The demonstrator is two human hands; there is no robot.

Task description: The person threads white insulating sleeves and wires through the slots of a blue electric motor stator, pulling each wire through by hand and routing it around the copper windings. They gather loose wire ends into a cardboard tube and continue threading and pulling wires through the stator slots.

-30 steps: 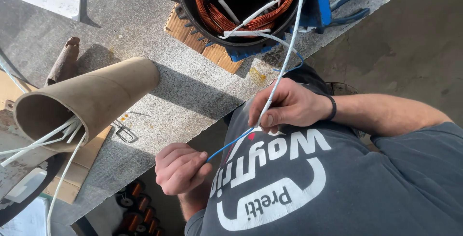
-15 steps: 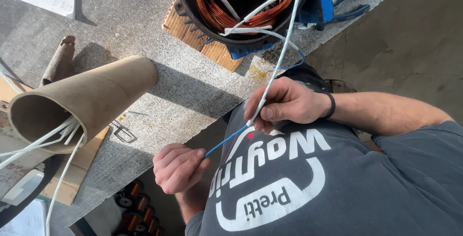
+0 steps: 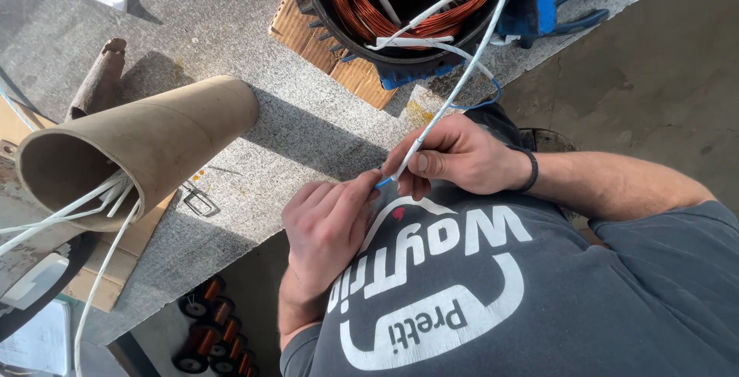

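Thin white sleeving tube (image 3: 462,77), straight and taut, running diagonally from the copper-wound stator (image 3: 400,7) down toward the torso. A short blue wire tip (image 3: 382,183) shows at its lower end, pinched between the right hand (image 3: 454,157) and left hand (image 3: 327,227).

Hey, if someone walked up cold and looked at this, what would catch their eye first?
Probably the black round motor stator packed with copper windings at the top of the grey stone workbench. Below it, the left hand and right hand pinch a thin white sleeve over a blue wire. At left lies a brown cardboard tube.
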